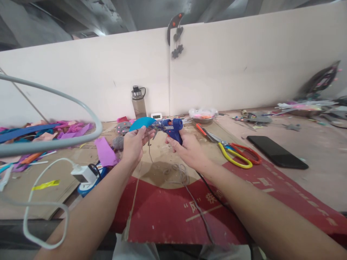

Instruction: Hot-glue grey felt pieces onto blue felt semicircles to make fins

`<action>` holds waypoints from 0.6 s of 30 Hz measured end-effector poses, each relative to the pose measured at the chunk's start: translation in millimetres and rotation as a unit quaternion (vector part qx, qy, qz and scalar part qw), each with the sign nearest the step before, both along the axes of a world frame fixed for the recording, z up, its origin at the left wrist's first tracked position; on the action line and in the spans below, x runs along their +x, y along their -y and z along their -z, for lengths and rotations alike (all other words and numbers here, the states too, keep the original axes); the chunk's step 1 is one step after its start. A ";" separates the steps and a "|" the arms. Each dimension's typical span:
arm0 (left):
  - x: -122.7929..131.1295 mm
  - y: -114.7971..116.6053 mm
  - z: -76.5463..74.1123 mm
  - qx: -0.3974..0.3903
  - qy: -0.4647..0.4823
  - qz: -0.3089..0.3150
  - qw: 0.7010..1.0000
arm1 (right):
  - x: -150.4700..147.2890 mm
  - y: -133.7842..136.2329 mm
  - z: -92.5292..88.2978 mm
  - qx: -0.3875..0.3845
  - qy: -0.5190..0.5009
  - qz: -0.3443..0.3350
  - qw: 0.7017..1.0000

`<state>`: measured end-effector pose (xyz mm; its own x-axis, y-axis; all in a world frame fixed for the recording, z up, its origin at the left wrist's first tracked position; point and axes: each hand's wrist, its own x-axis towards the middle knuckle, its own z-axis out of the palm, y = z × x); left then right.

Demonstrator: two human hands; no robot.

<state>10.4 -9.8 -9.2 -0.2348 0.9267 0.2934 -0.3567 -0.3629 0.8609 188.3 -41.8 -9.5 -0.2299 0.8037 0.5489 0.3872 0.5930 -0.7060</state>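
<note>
My left hand pinches a curved blue piece, thin like felt or foam, above the table. My right hand is wrapped round the handle of a blue glue gun. The gun's nozzle end points left and meets the edge of the blue piece; whether they touch I cannot tell. Grey yarn hangs below my left hand, lies in loose loops on the cardboard and runs toward the front edge. A ball of grey yarn sits just left of my left hand.
Scissors with yellow and red handles and a black phone lie to the right. A water bottle stands at the wall. Colourful scraps, a white charger and a thick grey tube are left. Red-printed cardboard covers the front.
</note>
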 end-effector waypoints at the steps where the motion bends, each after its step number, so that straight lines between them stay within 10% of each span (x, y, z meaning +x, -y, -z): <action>1: 0.1 -0.2 0.4 -0.001 0.001 0.000 1.000 | 0.0 0.2 0.1 0.001 0.003 0.000 1.000; 18: 2.3 2.0 0.1 0.010 -0.008 0.004 1.000 | -0.9 1.1 0.1 -0.008 0.004 0.003 1.000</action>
